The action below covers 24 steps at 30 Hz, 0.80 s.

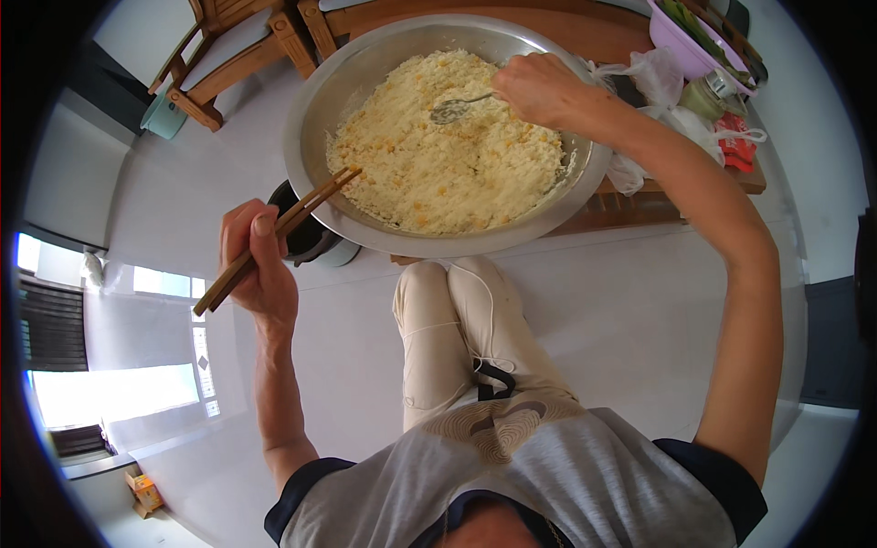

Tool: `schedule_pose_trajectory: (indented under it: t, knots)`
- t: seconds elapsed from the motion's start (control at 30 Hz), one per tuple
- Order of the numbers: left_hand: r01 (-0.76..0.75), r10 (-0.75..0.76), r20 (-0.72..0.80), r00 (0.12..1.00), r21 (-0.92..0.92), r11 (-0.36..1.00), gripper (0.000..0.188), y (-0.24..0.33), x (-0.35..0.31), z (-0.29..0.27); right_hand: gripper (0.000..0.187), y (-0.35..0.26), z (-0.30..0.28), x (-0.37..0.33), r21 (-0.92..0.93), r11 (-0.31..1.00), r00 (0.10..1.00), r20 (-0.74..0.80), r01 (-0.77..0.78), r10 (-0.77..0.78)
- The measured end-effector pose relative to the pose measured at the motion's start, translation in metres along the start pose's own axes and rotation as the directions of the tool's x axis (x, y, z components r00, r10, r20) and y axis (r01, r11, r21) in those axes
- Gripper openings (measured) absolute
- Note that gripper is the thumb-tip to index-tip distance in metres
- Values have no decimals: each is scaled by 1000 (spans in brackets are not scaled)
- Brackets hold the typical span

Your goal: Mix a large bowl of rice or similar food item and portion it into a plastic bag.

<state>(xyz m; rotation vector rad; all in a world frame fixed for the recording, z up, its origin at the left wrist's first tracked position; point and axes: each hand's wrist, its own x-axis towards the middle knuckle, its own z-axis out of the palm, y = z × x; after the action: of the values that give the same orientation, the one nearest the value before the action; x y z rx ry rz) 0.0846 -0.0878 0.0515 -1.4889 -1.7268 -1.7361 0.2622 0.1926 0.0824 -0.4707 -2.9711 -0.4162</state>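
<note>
A wide metal basin (438, 245) holds a broad heap of pale, rice-like grains (429, 173) dotted with yellow-orange bits. My left hand (260, 256) is closed around a pair of wooden chopsticks (306, 206), left of the basin. Their tips reach over the rim to the left edge of the grains. Over the far right part of the basin, my right hand (548, 89) grips a metal spoon (449, 111) by its handle. The spoon's bowl rests on the grains, with some stuck to it.
The basin stands on a low wooden table (630, 203). At its right are plastic bags (660, 80), a lidded glass jar (705, 97), a red packet (736, 146) and a purple tub (683, 50) with green leaves. A dark pot (309, 239) sits below the basin's left rim. Wooden chairs (228, 68) stand behind.
</note>
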Motion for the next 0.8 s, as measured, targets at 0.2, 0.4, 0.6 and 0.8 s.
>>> schedule_pose_trajectory:
  t: [0.2, 0.4, 0.6, 0.8]
  knots:
    - [-99, 105, -70, 992, 85, 991, 16, -2, 17, 14, 11, -61, 31, 70, 77, 997, 999, -44, 26, -23]
    - [-130, 140, -78, 987, 121, 984, 18, 11, 15, 4, 10, -72, 46, 107, -57, 973, 850, -477, 224, -223]
    - [-95, 105, -110, 988, 87, 992, 18, 5, 15, -1, 14, -100, 16, 76, -260, 780, 781, -127, 569, -612]
    - [-21, 15, -101, 995, -64, 998, 9, -12, 14, 4, 15, -36, -18, -17, -235, 803, 831, 41, 548, -555]
